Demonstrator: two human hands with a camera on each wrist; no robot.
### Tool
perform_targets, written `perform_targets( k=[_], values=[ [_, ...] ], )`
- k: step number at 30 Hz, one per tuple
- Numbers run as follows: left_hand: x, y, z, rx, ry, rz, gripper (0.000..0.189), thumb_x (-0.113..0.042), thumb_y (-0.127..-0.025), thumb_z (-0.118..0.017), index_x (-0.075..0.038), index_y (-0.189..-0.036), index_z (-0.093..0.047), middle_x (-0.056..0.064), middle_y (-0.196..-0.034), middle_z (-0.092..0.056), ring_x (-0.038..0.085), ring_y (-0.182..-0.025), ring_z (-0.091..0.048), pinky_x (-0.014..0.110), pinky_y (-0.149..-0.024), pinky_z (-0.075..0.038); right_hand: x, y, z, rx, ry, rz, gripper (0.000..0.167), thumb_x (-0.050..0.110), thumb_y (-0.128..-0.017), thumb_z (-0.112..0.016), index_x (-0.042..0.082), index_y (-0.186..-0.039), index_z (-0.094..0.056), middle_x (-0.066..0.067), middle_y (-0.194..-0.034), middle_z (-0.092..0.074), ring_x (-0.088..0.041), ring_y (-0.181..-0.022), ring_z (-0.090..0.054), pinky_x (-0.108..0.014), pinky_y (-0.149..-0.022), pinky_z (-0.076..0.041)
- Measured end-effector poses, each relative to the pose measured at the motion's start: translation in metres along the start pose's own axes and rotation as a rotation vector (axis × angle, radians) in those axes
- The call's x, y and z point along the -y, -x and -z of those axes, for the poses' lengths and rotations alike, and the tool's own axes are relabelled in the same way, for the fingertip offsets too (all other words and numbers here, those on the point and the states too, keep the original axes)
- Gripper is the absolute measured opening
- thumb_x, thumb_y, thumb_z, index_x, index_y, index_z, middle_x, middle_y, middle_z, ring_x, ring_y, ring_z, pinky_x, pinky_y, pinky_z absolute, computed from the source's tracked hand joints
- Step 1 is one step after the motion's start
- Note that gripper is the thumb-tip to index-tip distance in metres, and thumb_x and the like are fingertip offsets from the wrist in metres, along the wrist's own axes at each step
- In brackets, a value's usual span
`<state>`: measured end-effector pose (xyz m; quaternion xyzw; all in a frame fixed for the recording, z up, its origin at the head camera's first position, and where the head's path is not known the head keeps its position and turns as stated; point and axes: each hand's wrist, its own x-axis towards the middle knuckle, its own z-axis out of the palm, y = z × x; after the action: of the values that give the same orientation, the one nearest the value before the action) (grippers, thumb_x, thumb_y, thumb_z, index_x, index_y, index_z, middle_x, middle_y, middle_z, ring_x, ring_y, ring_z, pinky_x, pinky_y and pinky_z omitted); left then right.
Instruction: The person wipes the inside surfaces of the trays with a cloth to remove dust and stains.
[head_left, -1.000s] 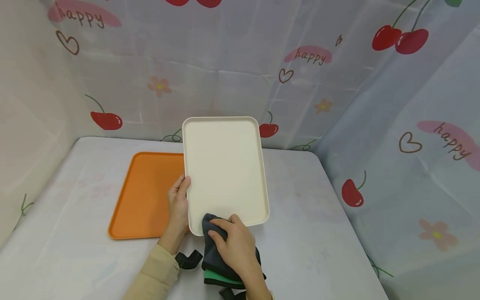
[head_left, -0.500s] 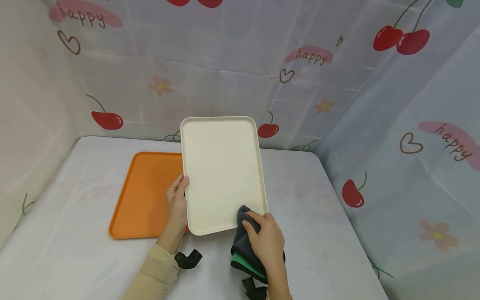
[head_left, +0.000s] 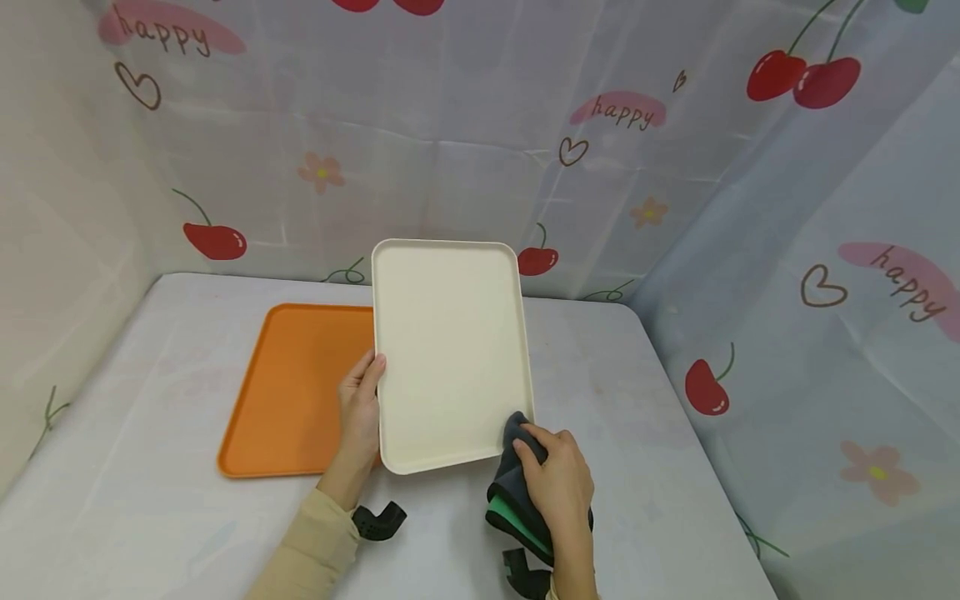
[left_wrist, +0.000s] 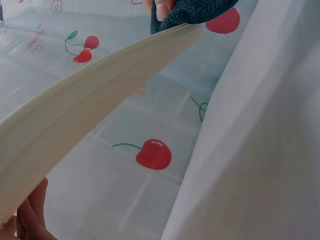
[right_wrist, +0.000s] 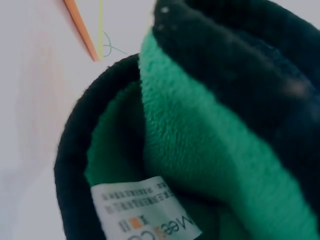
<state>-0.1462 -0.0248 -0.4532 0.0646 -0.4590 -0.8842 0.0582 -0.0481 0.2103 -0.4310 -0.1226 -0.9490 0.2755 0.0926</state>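
Observation:
A cream rectangular tray (head_left: 453, 350) is held up tilted above the table, its flat inner face toward me. My left hand (head_left: 362, 412) grips its left edge, thumb on the front rim and fingers behind. With my right hand (head_left: 558, 479) I pinch a folded cloth (head_left: 513, 479), dark grey outside and green inside. The cloth's tip touches the tray's lower right corner. In the left wrist view the tray (left_wrist: 90, 95) shows edge-on, with the dark cloth (left_wrist: 195, 12) at its far end. Green lining and a printed label (right_wrist: 145, 210) fill the right wrist view.
An orange tray (head_left: 300, 392) lies flat on the white-covered table (head_left: 645, 467), partly behind the cream tray. A cherry-patterned curtain (head_left: 450, 100) hangs around the table's back and sides. Black wrist mounts (head_left: 379, 521) stick out near both wrists.
My right hand and the cloth have slid right along the tray's lower edge, from near its middle to the right corner. The cream tray has shifted and tilted slightly.

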Motion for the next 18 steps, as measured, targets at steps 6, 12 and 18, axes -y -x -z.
perform_targets(
  k=[6, 12, 18],
  values=[
    [0.006, -0.003, 0.001, -0.024, -0.062, 0.045, 0.047, -0.028, -0.099, -0.059, -0.005, -0.14, -0.053, -0.009, -0.105, -0.07, 0.005, -0.09, -0.068, 0.02, -0.078, -0.057, -0.003, -0.001, -0.001, 0.001, -0.016, 0.013, 0.031, 0.026, -0.089, -0.072, 0.017, -0.118, -0.072, -0.01, -0.089, -0.061, -0.016, -0.063, -0.048, -0.027, -0.054, -0.036],
    [0.018, -0.013, 0.003, -0.047, -0.159, 0.107, 0.048, -0.027, -0.1, -0.057, -0.004, -0.142, -0.05, 0.002, -0.12, -0.066, 0.005, -0.099, -0.065, 0.017, -0.082, -0.055, -0.007, -0.002, 0.002, -0.021, -0.017, 0.019, 0.032, 0.027, -0.089, -0.072, 0.018, -0.119, -0.072, -0.01, -0.09, -0.061, -0.017, -0.065, -0.051, -0.028, -0.055, -0.037],
    [0.034, -0.024, 0.001, -0.028, -0.271, 0.142, 0.048, -0.023, -0.1, -0.055, 0.0, -0.142, -0.048, 0.016, -0.142, -0.053, 0.015, -0.12, -0.056, 0.012, -0.085, -0.051, -0.008, -0.004, 0.006, -0.029, -0.01, 0.004, 0.032, 0.028, -0.09, -0.07, 0.019, -0.121, -0.071, -0.01, -0.092, -0.061, -0.018, -0.068, -0.052, -0.028, -0.055, -0.037]
  ],
)
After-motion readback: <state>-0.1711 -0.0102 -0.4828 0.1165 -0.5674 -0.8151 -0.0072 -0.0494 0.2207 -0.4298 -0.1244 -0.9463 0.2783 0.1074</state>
